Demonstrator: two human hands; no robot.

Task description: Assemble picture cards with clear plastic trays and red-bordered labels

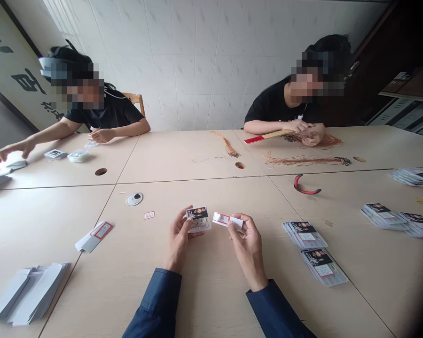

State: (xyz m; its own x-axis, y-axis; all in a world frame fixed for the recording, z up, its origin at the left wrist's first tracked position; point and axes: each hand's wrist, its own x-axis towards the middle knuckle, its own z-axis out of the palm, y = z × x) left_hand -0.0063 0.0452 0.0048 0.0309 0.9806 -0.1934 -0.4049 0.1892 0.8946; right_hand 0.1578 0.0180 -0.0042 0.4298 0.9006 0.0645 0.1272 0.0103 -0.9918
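My left hand (180, 231) grips a small clear plastic box (199, 220) with a black printed label along its top; small curved pieces show through its lower part. Between the thumb and fingers of my right hand (246, 239) is a white paper strip bearing a red-bordered sticker (223, 218). The strip's left end points toward the box, with a small gap between them. On the table to the right lie two stacks of similar boxes (305, 234) (323, 267), whose top ones carry white red-edged stickers. A loose red-bordered sticker (149, 215) lies left of my hands.
White strips (94, 236) and a large pile of paper strips (28, 293) lie left. Red-handled pliers (306, 185) and more box stacks (382, 216) are right. Across the table, two people handle things near orange cord bundles (310, 160) and small packs (78, 156). A round hole cover (134, 199) sits mid-left.
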